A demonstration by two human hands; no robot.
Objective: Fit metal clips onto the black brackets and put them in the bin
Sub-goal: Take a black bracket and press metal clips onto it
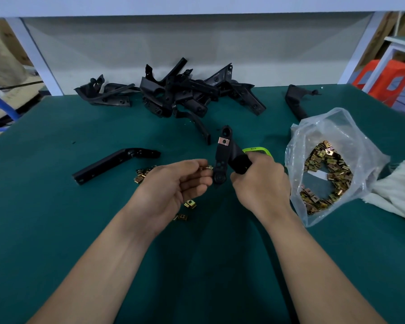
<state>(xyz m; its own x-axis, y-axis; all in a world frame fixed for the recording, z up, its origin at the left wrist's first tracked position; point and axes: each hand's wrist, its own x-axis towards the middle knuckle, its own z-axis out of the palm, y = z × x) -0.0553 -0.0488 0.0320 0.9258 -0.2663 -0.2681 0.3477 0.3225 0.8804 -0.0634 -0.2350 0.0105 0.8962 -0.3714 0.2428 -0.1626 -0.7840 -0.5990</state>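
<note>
two bare forearms reach in from the bottom edge over the green table (56, 218), their elbows cut off. two loose clips (190, 204) lie just beside the left wrist. the left hand (173, 183) is palm-up with curled fingers, pinching a small metal clip (206, 168) at its fingertips, close against the lower end of the held bracket (221, 160); this clip is mostly hidden, and whether it touches the bracket is hard to tell. the right hand (262, 183) is clenched around that bracket's thick arm, holding it upright above the table, and one fitted clip (224, 141) sits near its upper end. a small heap of clips (142, 175), too tangled to count, peeks out beyond the left hand, near one lone bracket (112, 163) lying flat. a green object (255, 150) is mostly hidden behind the right hand. to the right, an open clear plastic bag (360, 141) holds a great many bagged clips (327, 178), next to a white cloth (398, 190) cut off by the edge. farther back lies a jumbled pile of brackets (173, 94), overlapping too much to count, and one more bracket (295, 101) apart at the far right.
</note>
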